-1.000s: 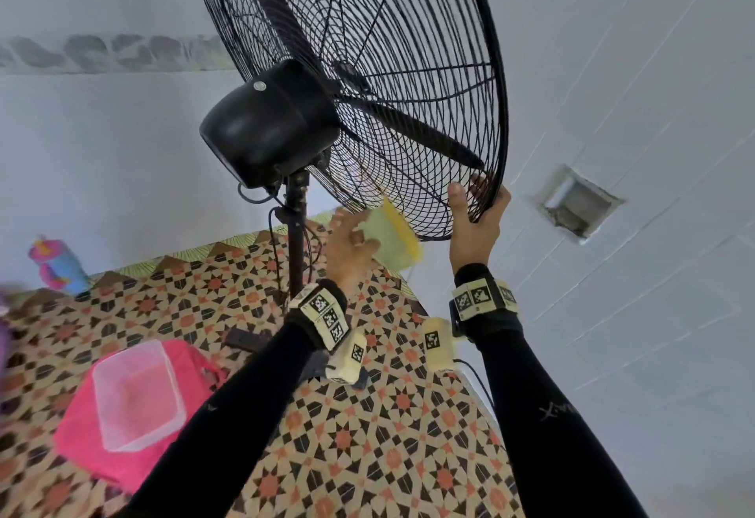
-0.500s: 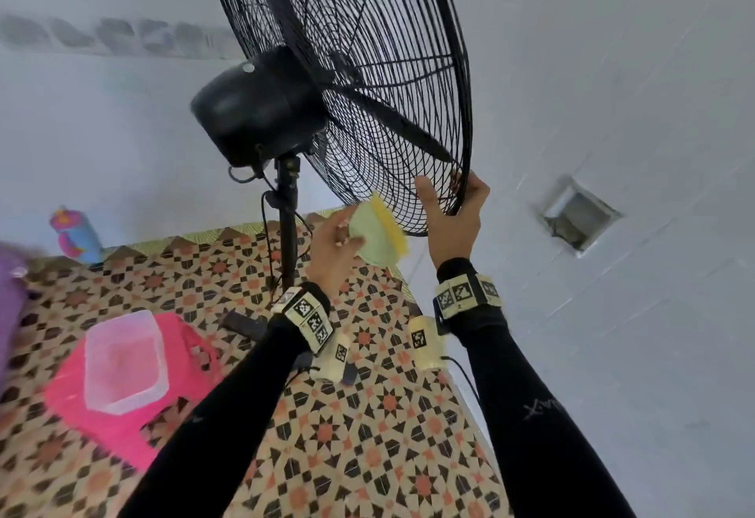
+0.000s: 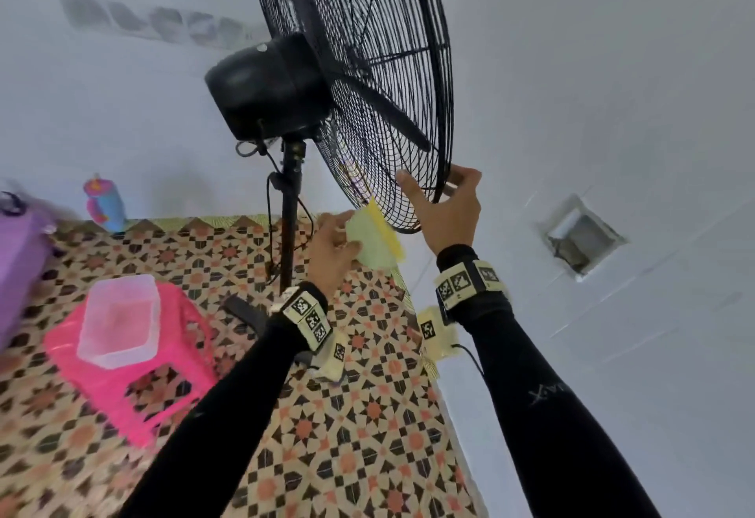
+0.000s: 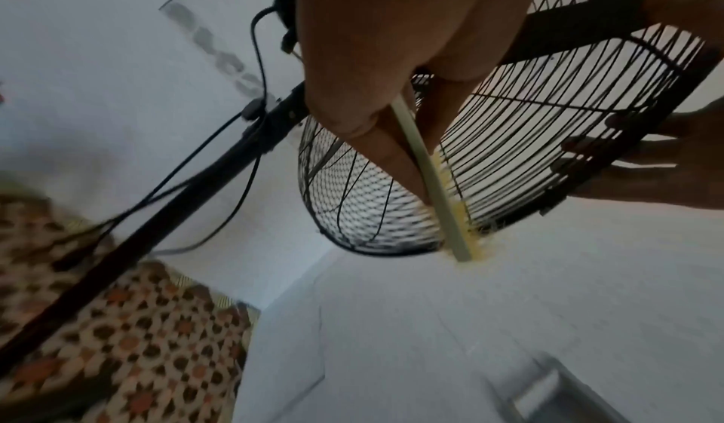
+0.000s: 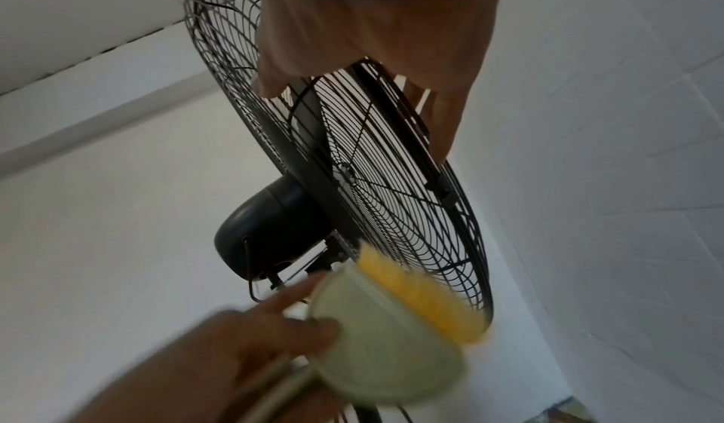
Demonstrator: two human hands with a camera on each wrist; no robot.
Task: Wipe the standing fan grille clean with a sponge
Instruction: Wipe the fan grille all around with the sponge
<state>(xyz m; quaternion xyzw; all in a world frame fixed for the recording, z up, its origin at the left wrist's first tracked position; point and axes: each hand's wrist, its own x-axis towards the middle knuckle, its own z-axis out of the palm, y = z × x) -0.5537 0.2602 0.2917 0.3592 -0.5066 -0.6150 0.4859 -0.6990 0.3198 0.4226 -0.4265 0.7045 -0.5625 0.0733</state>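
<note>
A clear plastic tub (image 3: 118, 319) sits on a pink stool (image 3: 135, 366) on the patterned floor (image 3: 347, 436). Further right, the left hand (image 3: 333, 250) pinches a green and yellow sponge (image 3: 374, 238) against the bottom of the black fan grille (image 3: 380, 80). The right hand (image 3: 447, 209) curls its grip around the grille's lower rim.

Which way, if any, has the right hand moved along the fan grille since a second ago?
No. The right hand still grips the lower rim of the fan grille, at the same spot next to the sponge; only the camera view shifted.
</note>
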